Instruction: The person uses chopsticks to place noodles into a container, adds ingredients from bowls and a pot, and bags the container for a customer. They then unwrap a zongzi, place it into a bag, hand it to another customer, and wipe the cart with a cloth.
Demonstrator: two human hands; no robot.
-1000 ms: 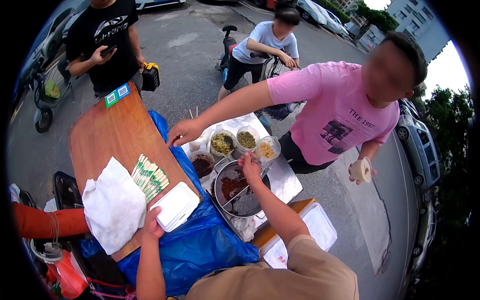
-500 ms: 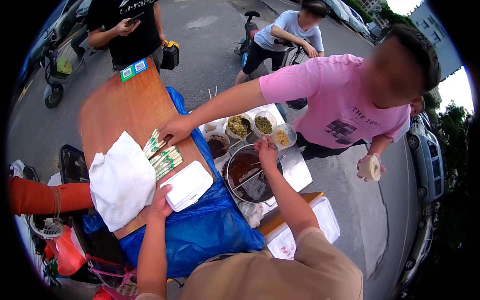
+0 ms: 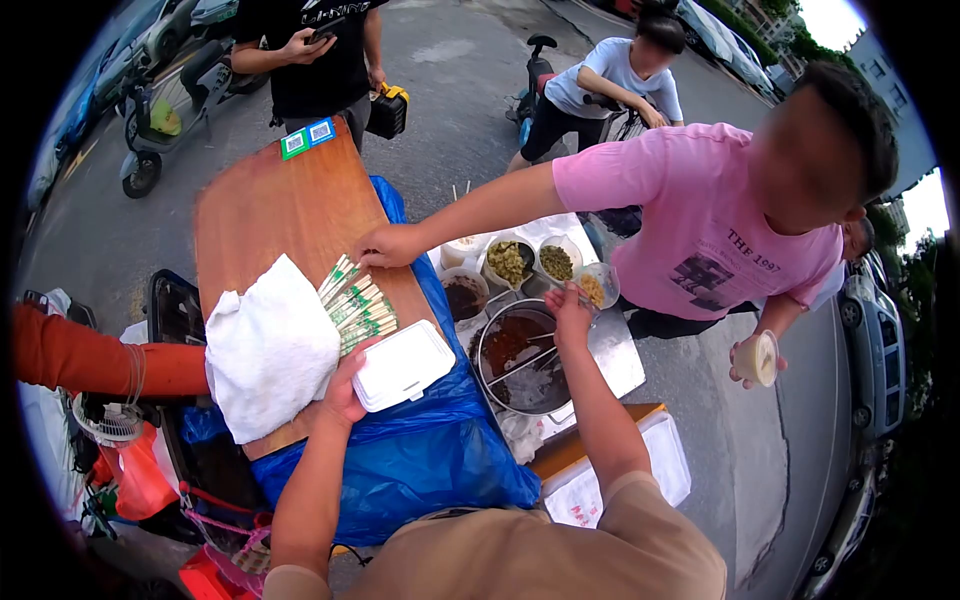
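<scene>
Left hand (image 3: 345, 390) is on the white box (image 3: 403, 365), just left of the pot (image 3: 520, 360), fingers wrapped round its near corner, pinning it to the wooden board (image 3: 270, 200). Right hand (image 3: 572, 305) hangs over the pot's far rim, clenched beside the tub (image 3: 592, 288) of yellow topping. It looks like a thin handle in there, but I can't make it out. Beyond the box, a customer's hand (image 3: 390, 245) lands on the chopsticks (image 3: 355, 305) by the white cloth (image 3: 270, 350). I'd call this the saucing stage, lid down. Next calls for opening that box and a steady, drip-free carry from the pot.
</scene>
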